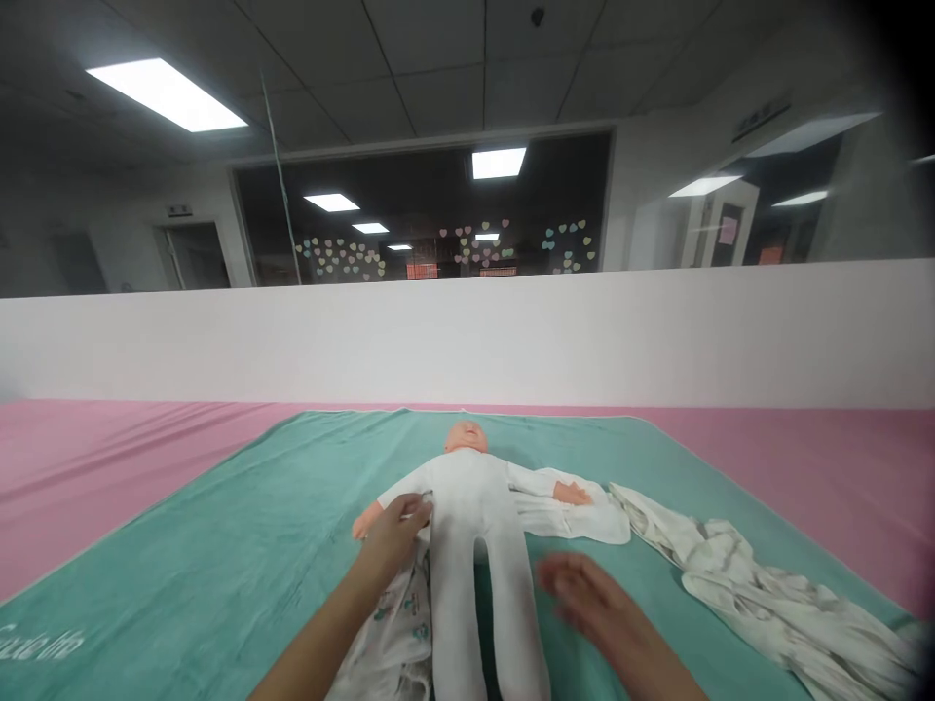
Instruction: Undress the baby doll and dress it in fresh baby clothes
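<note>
Can see 1 doll (467, 506), white in body and legs, lying lengthwise on green blanket (219, 545). Just beside the doll's torso, at left side, can find left hand (398, 526), thumb and fingertips close together; cannot tell whether clamped on cloth. Near the doll's legs, at right side, can find right hand (584, 594), blurred, fingers loosely extended, apart from the doll. Left of the legs, under left wrist, can notice printed garment (409, 623). Far left of the doll, can see white lettering (40, 643), cut off; cannot read surely.
</note>
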`<move>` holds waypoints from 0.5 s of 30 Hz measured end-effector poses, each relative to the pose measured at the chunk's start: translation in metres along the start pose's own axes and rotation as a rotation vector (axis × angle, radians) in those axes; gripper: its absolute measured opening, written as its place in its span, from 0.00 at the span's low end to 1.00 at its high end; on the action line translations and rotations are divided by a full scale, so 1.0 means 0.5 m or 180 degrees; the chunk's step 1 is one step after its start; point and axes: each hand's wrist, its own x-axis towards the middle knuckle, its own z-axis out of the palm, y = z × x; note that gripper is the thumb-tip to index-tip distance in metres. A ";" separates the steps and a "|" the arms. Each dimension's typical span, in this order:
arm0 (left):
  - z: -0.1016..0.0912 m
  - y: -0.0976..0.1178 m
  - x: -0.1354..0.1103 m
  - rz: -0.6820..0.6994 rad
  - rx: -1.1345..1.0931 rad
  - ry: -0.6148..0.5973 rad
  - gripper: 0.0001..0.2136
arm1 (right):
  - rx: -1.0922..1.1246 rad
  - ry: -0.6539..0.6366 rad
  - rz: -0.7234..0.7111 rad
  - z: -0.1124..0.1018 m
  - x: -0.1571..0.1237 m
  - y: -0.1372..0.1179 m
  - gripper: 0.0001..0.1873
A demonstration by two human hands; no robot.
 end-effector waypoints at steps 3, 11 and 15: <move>-0.001 0.048 0.018 -0.0466 -0.0487 -0.0407 0.25 | -0.0473 0.0398 -0.0463 -0.003 0.128 -0.026 0.26; 0.002 -0.010 0.057 -0.0465 -0.0100 -0.0796 0.35 | -0.1766 -0.0126 -0.0604 0.020 0.442 -0.045 0.28; 0.023 -0.027 0.044 0.0135 -0.0139 -0.1286 0.46 | -0.1918 -0.1000 -0.0504 0.048 0.469 -0.065 0.31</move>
